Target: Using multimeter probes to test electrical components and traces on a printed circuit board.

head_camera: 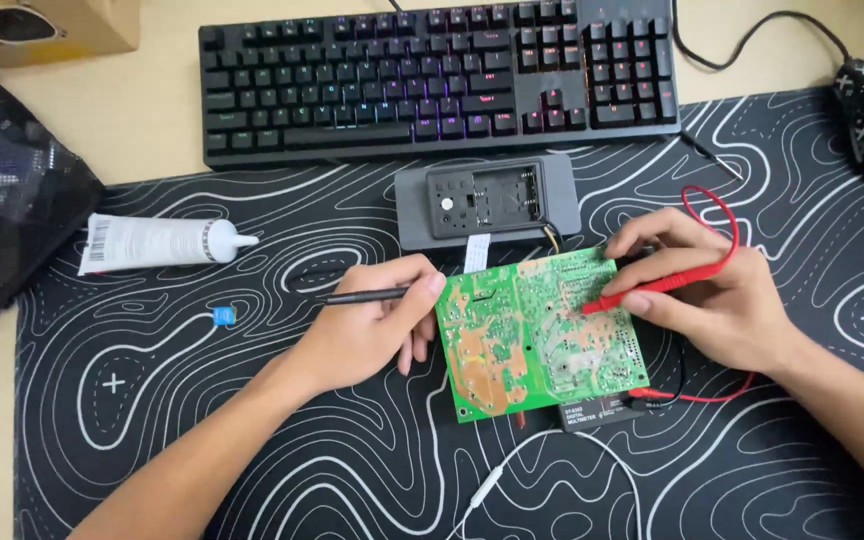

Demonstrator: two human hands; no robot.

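While over the green board (537, 335), hands (372, 325) probe-gripping.

A single head-worn camera looks steeply down, almost straight onto the desk (132, 110), from the seated person's side, so both forearms enter from the bottom corners and reach up into the frame. It sits close enough that the patterned mat (252, 440) fills most of the width, with the green circuit board (532, 335) just right of centre and the keyboard (432, 75) cut by the top edge. The far side of the desk lies at the top, the near side at the bottom.
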